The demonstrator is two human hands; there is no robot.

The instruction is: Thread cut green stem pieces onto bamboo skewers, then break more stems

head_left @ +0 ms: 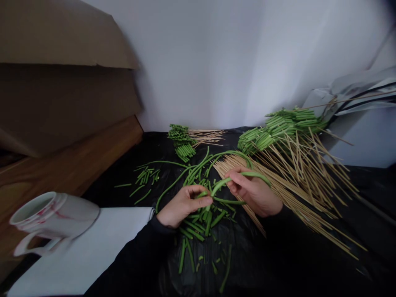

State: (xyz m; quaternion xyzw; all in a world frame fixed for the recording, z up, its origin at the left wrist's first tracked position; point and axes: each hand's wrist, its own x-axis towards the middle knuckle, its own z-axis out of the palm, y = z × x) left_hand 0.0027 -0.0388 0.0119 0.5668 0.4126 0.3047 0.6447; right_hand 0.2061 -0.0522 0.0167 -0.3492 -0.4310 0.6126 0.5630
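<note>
Pinching a long green bean (223, 182) between both hands at the middle of the frame, the person bends it into a shallow arch above a black plastic sheet (244, 264). The left hand (184, 205), just left of centre, has its fingers curled inward, with thumb and forefinger closed narrowly on the bean near one end. The right hand (253, 192), just right of centre, has its fingertips (235, 178) closed on the upper curve, and the bean's free end runs past the knuckles toward the right. Both hands are occupied with this single bean, held clear of the sheet. Directly below them lies a loose scatter of short cut bean pieces (198, 227), with more pieces (145, 177) farther left and several uncut long beans (198, 169) curving just above the hands. Bamboo skewers (303, 194) fan across the right half of the frame, reaching close beside the right hand. At upper right, a heap of bean pieces that appear threaded on skewers (284, 128) rests against the wall, and a smaller bundle (182, 142) lies at top centre. At lower left, a blurred white mug with red marks (54, 218) stands near a white sheet (83, 255), while a cardboard box (62, 70) fills the upper left beside a white wall (198, 62).
</note>
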